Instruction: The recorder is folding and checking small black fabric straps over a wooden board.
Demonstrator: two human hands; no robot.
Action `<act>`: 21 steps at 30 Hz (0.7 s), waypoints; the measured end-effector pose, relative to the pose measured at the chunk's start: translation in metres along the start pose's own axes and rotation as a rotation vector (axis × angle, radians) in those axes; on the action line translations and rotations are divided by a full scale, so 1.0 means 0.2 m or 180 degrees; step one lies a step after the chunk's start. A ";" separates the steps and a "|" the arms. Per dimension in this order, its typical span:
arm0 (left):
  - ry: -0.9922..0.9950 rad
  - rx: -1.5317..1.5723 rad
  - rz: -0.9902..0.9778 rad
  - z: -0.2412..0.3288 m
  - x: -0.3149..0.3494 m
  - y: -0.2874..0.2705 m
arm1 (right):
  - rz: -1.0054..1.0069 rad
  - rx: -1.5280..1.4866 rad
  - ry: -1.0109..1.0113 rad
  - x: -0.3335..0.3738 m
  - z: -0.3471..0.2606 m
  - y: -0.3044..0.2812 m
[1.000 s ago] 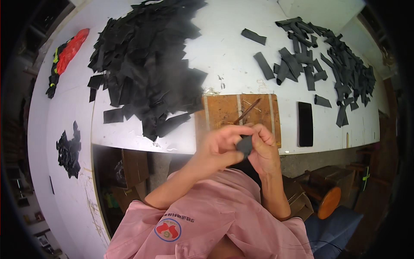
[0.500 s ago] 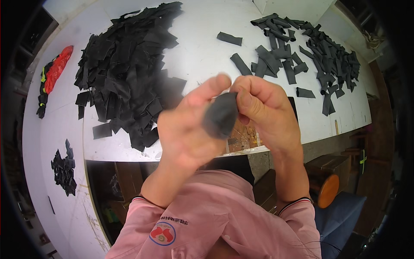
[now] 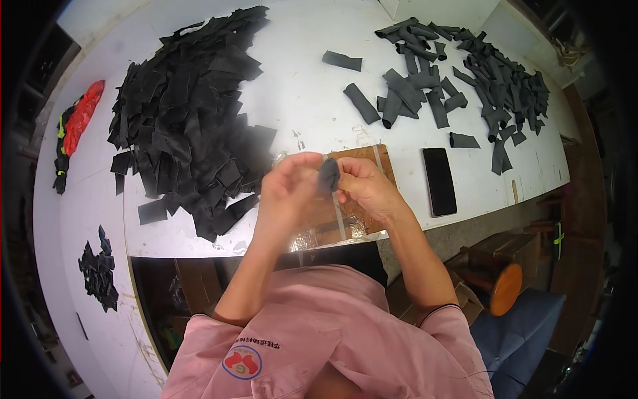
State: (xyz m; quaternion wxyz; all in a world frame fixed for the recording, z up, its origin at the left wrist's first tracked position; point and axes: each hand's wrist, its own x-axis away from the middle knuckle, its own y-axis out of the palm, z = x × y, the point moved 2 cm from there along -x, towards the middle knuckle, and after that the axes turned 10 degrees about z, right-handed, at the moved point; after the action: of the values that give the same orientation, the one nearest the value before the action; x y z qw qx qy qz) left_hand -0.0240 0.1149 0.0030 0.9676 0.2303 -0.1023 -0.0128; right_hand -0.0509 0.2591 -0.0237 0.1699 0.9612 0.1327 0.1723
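Note:
A small piece of black fabric [image 3: 328,175], bunched up, is held above the near edge of the table, between my two hands. Thumb and fingers of my right hand [image 3: 367,187] pinch its right side. My left hand [image 3: 284,193] is smeared by motion; its curled fingers meet the fabric from the left. Below the hands lies a brown board [image 3: 372,213] with strips of clear tape on it. To the left is a large heap of flat black fabric pieces [image 3: 186,120]. Rolled or tube-shaped dark fabric pieces [image 3: 512,86] are piled at the right, with several looser ones nearer the middle.
A black phone [image 3: 439,181] lies on the white table [image 3: 302,80] to the right of the board. A red bag with a black bundle [image 3: 76,126] and a small dark fabric heap [image 3: 98,269] are at the far left. A stool with an orange seat [image 3: 506,289] stands below right.
Both hands have come lower and nearer to me, uncovering the phone and more of the board. The left hand, spread before, is now curled toward the fabric, which looks more bunched.

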 end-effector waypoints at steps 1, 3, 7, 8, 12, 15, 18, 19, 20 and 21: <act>0.0925 -0.1547 0.0284 0.06 0.02 0.03 | -0.0052 0.0312 -0.0130 0.00 -0.02 0.01; 0.1786 -0.2376 0.0506 0.11 0.02 0.04 | 0.0030 0.0510 -0.0333 0.00 -0.03 0.00; 0.1628 -0.1525 -0.0273 0.13 0.02 0.08 | 0.0804 0.0958 -0.1246 0.10 -0.13 0.04; 0.1471 -0.0753 -0.0052 0.11 0.04 0.07 | 0.0790 0.0961 -0.1236 0.11 -0.18 0.08; 0.1135 0.0670 0.0236 0.09 0.05 0.02 | 0.0692 0.3799 -0.3270 0.17 -0.29 0.16; 0.0883 0.0225 0.0184 0.02 0.02 0.03 | 0.0530 0.4470 -0.3001 0.11 -0.16 0.09; 0.0701 0.0237 -0.0034 0.03 0.00 0.06 | 0.0568 0.4087 -0.2647 0.13 -0.11 0.06; 0.0535 -0.0027 -0.0170 0.06 -0.02 0.08 | 0.0570 0.3824 -0.2834 0.14 -0.14 0.07; 0.0915 -0.0364 -0.0296 0.09 -0.03 0.11 | 0.0561 0.3565 -0.3027 0.14 -0.16 0.08; 0.0925 -0.0371 -0.0280 0.15 -0.04 0.13 | 0.0544 0.3554 -0.3036 0.13 -0.15 0.10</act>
State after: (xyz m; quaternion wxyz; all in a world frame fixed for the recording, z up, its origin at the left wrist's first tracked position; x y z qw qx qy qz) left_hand -0.0385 0.1252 0.0383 0.9825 0.1775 0.0499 -0.0277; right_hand -0.0343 0.2579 0.0179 -0.3193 0.8820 0.0370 -0.3447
